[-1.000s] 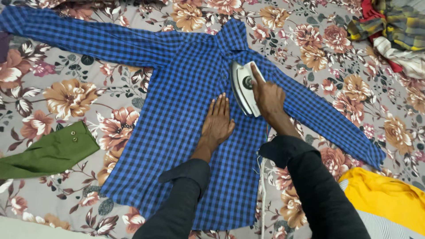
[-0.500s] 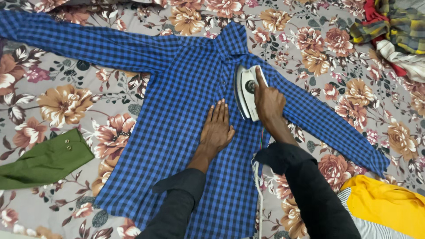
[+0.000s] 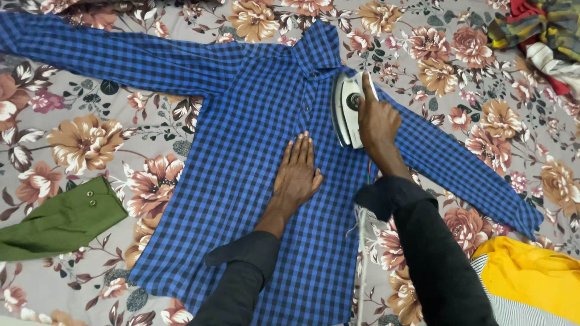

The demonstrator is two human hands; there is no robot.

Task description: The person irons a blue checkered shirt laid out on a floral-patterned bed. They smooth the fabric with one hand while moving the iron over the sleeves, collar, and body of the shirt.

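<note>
Right now the right hand (image 3: 377,124) grips the handle of a white and grey electric iron (image 3: 348,108) near the collar of a blue checked cotton shirt (image 3: 254,151) spread across the frame's centre on a floral bedsheet (image 3: 90,133). Flat and open, the left hand (image 3: 297,175) presses the cloth below. Pressing well probably means keeping the fabric taut, fingers away from the soleplate.

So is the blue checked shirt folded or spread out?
Spread out. The shirt lies flat on the flowered sheet, both sleeves stretched sideways. The left hand presses it; the right hand holds the iron.
</note>
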